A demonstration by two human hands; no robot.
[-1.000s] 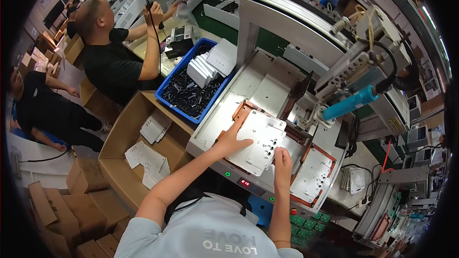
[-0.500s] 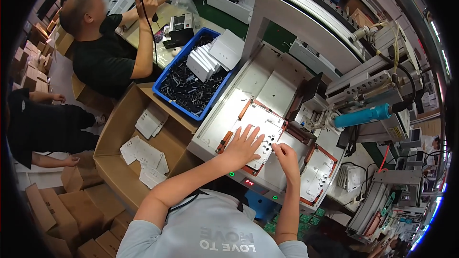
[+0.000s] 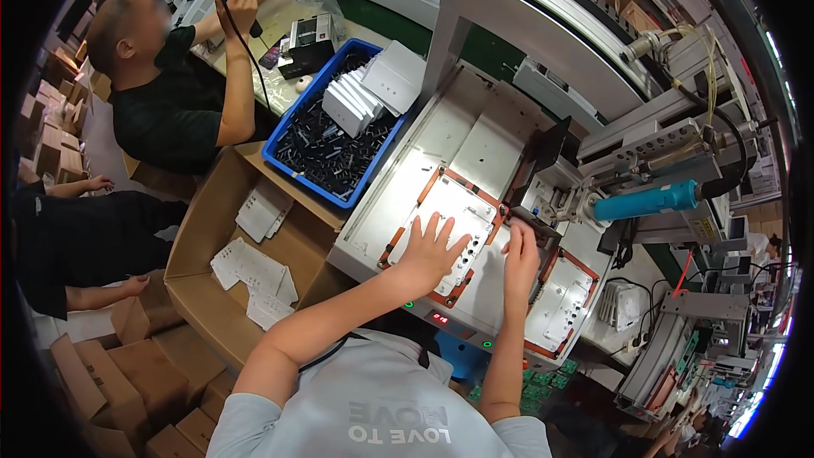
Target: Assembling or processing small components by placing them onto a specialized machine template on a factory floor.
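My left hand (image 3: 430, 256) lies spread on a white flat panel (image 3: 454, 203), which has a row of dark dots along its right side. Orange-brown bars (image 3: 471, 187) frame this panel on the machine's metal bed (image 3: 398, 178). Just right of the panel is my right hand (image 3: 521, 261), fingers stretched out near the frame's right corner; nothing shows in it. A second white panel (image 3: 561, 305) sits in a similar orange frame farther right. Between and behind the two frames stands a machine head with a teal cylinder (image 3: 646, 203).
Left of the bed, a blue bin (image 3: 273, 159) holds small black parts and stacked white panels (image 3: 352, 102). A cardboard box (image 3: 191, 259) nearer me contains loose white panels. A co-worker (image 3: 170, 93) sits beyond it, holding a corded black tool. The machine's gantry (image 3: 543, 25) rises behind.
My right hand has moved from the panel's dotted edge up and right, its curled fingers straightening. My left hand stays spread on the panel. The whole view has shifted slightly.
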